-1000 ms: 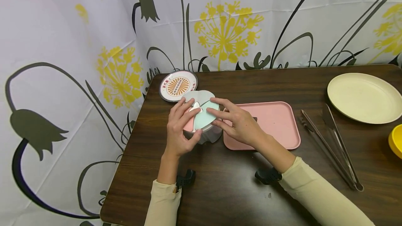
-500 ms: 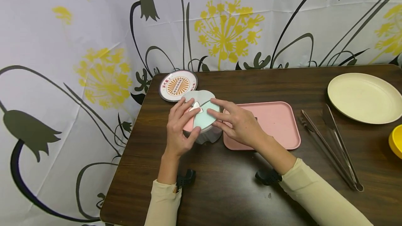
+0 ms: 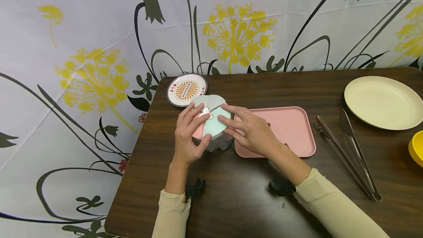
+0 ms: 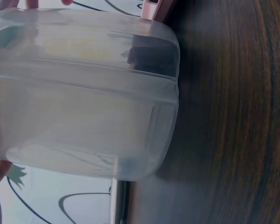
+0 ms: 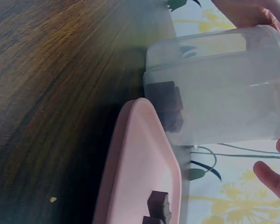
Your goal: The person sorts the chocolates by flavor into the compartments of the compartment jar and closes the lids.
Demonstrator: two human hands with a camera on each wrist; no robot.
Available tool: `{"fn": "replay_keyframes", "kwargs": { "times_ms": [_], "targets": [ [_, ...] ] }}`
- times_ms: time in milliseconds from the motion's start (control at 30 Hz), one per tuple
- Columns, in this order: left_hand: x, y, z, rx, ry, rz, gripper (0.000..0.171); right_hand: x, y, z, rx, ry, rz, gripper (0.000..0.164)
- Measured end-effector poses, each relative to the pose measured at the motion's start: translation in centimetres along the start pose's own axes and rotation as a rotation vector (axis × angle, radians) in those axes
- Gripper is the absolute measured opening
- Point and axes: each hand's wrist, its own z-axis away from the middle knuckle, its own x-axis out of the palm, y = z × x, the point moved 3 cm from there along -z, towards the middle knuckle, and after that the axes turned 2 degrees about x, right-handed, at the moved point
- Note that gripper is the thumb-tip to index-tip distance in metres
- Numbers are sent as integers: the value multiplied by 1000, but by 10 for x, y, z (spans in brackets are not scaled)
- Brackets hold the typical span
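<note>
A translucent plastic canister (image 3: 220,143) stands upright on the table, topped by a lid (image 3: 218,122) in mint, grey and pink sections with a small white tab (image 3: 206,111). My left hand (image 3: 190,131) lies spread over the lid's left side, its thumb at the near edge. From the right, the extended fingers of my right hand (image 3: 252,127) touch the lid's top and edge; its thumb is hidden. Through the canister wall in the right wrist view, dark brown chunks (image 5: 164,105) show at the bottom.
Just right of the canister is a pink tray (image 3: 297,131) with dark brown chunks (image 5: 158,205) on it. Farther right lie metal tongs (image 3: 350,157), a cream plate (image 3: 383,102) and a yellow bowl (image 3: 417,148). A printed plate (image 3: 187,89) sits behind the canister, near a patterned curtain (image 3: 238,39).
Both hands stay on the lid with hardly any movement. At the left, the curtain's pattern has shifted leftward.
</note>
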Motion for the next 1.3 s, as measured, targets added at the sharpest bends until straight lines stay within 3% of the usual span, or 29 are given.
{"fn": "replay_keyframes", "kwargs": {
  "times_ms": [367,700,833,1033,1300],
  "targets": [
    [0,2,1,1,-1,-21,52,4,-1,6,7,26,-32,51],
    [-3,2,2,-19,-8,-84,56,-3,-10,0,7,-8,64,53],
    [-4,5,3,-37,0,-149,57,-6,-18,-4,-46,-13,122,46],
    [-5,7,7,-56,-2,-176,56,-6,-26,-6,-148,-41,183,39],
    [-13,11,17,-9,5,-184,51,-12,-16,-8,-76,-40,210,45]
  ]
}}
